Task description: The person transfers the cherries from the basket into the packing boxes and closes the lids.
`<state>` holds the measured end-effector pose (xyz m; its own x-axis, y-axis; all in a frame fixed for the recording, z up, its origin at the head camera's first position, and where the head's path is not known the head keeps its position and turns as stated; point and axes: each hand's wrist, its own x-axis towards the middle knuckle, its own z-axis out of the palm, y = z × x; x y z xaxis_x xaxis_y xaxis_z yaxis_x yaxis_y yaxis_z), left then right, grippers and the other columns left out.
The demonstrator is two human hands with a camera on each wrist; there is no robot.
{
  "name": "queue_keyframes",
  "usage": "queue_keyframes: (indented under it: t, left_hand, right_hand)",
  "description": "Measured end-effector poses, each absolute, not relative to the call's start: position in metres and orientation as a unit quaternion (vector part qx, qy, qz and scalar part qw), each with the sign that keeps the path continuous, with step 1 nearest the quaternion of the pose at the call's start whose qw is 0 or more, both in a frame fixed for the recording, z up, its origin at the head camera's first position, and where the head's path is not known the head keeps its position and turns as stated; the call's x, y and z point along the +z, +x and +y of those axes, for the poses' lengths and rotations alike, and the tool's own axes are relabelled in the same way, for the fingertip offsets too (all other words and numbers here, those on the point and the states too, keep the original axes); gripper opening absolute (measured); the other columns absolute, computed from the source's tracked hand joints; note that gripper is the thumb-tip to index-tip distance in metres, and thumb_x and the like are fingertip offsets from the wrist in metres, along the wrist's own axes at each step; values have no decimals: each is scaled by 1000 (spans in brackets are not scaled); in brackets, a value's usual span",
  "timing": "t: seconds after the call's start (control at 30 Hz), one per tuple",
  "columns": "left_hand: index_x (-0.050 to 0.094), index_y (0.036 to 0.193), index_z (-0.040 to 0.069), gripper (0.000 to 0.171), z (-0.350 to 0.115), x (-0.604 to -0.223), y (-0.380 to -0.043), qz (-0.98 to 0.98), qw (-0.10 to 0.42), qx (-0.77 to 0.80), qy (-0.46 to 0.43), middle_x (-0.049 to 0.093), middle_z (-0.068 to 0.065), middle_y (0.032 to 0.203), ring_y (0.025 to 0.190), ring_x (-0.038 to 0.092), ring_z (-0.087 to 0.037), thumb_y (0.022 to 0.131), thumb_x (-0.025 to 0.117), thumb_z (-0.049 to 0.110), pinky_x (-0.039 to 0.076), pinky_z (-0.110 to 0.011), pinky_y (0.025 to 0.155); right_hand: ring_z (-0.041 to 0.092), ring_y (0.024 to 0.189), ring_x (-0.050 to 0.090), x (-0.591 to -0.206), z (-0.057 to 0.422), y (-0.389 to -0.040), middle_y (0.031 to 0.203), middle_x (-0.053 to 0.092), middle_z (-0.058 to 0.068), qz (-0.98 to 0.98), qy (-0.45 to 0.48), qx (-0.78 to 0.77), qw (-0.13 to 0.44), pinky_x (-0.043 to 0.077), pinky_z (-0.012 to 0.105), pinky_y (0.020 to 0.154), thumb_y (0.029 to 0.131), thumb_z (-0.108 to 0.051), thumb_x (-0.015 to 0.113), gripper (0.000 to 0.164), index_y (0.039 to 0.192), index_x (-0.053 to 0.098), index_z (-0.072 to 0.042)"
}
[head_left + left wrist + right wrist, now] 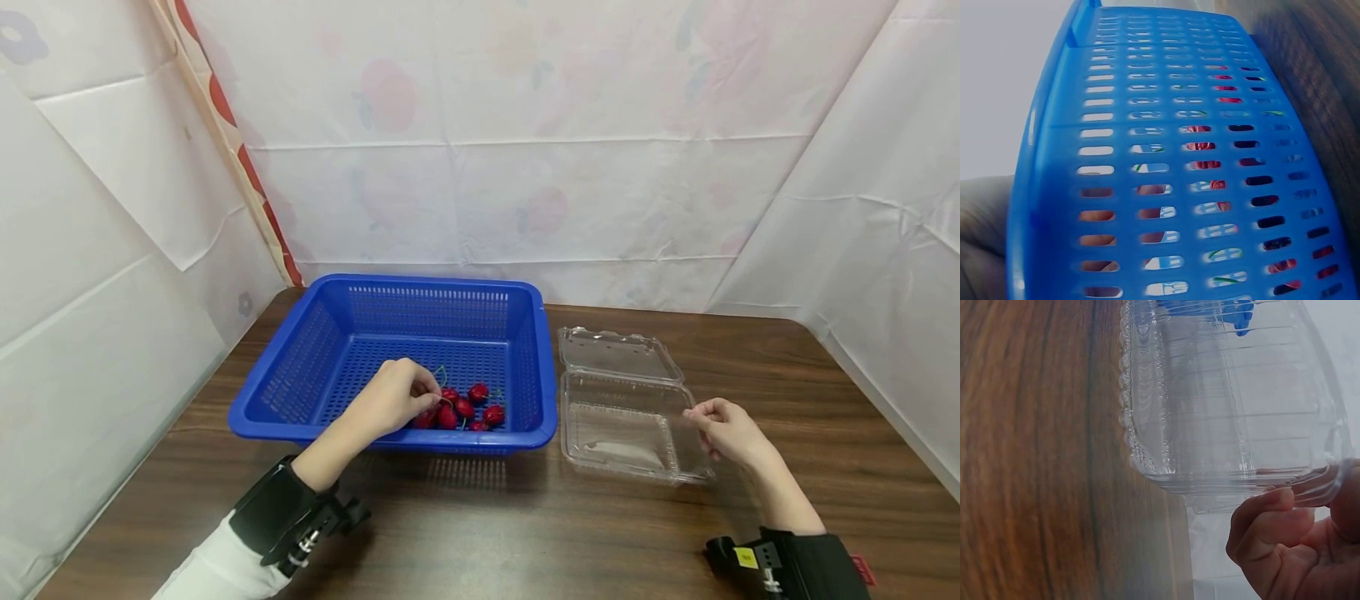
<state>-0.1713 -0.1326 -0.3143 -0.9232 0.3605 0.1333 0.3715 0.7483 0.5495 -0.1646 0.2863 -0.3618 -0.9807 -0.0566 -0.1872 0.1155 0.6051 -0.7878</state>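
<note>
In the head view, several red cherries with thin stems lie at the near right of a blue plastic basket. My left hand reaches over the basket's near rim, thumb and fingertips pinching a cherry by its stem. In the left wrist view, the slotted basket wall mostly hides this hand; bits of cherries show red through the slots. On the right, a clear plastic clamshell box lies with its lid folded back. My right hand grips its right rim between thumb and fingers.
Everything rests on a brown wood-grain table. A pale printed curtain hangs behind it and along both sides. The basket and the clear box stand side by side with a narrow gap between them.
</note>
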Motion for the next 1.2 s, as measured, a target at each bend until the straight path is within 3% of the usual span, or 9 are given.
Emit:
queue_keyframes:
  t: [0.7, 1.2]
  left_hand:
    - [69, 80, 6, 5, -125, -306, -156, -919, 114, -332, -182, 64, 0, 73, 59, 53, -7, 80, 64, 5, 45, -24, 54]
    - [69, 80, 4, 6, -103, -301, -143, -875, 237, -359, -222, 66, -4, 77, 64, 58, -8, 75, 68, 0, 48, -24, 56]
  right_hand:
    - [9, 47, 42, -362, 287, -165, 56, 44, 0, 881, 19, -461, 103, 39, 25, 43, 93, -18, 45, 26, 95, 39, 7]
    - [9, 48, 43, -362, 287, -165, 56, 44, 0, 879, 13, -466, 99, 40, 26, 44, 92, -16, 45, 24, 93, 40, 7]
